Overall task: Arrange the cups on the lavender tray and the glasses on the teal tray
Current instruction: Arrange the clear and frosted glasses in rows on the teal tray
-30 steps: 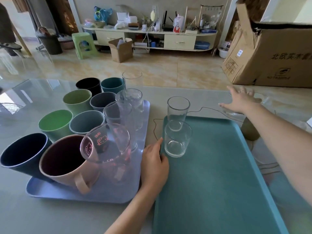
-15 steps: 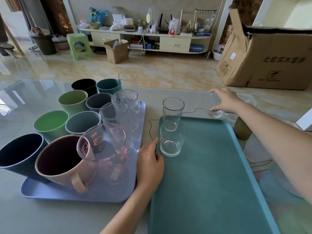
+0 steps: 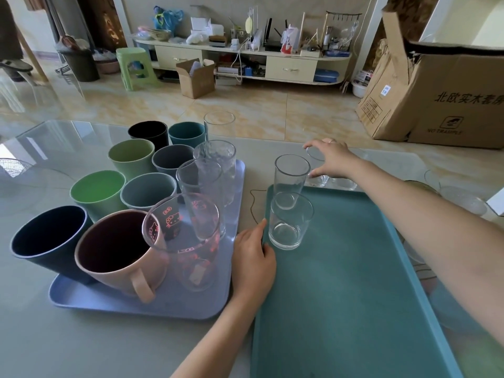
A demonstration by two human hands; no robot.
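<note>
The short clear glass (image 3: 316, 170) in our right hand (image 3: 334, 160) sits on the table (image 3: 136, 347) just past the far edge of the teal tray (image 3: 354, 282), and our fingers (image 3: 313, 144) curl over its rim from above while the thumb presses its near side, so we are pinching it near the top. We judge it rigid, smooth and breakable, light enough for one hand, yet slick at the wall; a hold lower on the body would be steadier than the rim. Just beside those fingers, towards us, stands a tall glass (image 3: 290, 181) on the tray, with a shorter tumbler (image 3: 290, 222) touching it in front, so we should lift clear before swinging over. Our left hand (image 3: 253, 257) rests on the tray's left edge, fingers loosely together, holding nothing. Farther left, the lavender tray (image 3: 141, 304) carries coloured cups and several glasses, among them a cartoon-printed glass (image 3: 185, 241).
</note>
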